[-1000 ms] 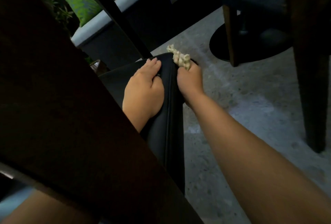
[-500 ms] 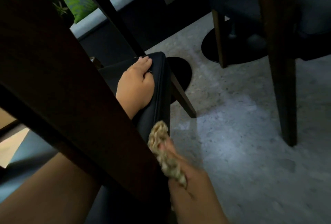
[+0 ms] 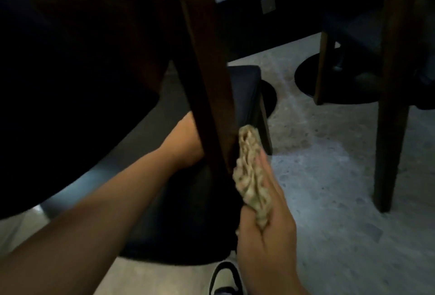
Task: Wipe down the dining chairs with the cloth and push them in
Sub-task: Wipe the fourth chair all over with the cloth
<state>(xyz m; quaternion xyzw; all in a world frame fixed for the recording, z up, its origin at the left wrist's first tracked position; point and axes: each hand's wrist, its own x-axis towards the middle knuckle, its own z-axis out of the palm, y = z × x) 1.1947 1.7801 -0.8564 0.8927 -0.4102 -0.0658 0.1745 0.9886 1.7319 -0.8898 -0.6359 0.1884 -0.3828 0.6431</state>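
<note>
Head view: right hand (image 3: 266, 221) presses the cloth (image 3: 250, 172) against the chair's wooden post (image 3: 207, 96), left hand (image 3: 188, 144) half-hidden at nine o'clock, grip unclear; loosely bunched cloth could slip.

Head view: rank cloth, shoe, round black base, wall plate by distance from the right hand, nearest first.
From the right hand:
1. Cloth, held in it.
2. Shoe, just below, bottom edge.
3. Round black base, beyond the seat.
4. Wall plate, far back, top.
</note>
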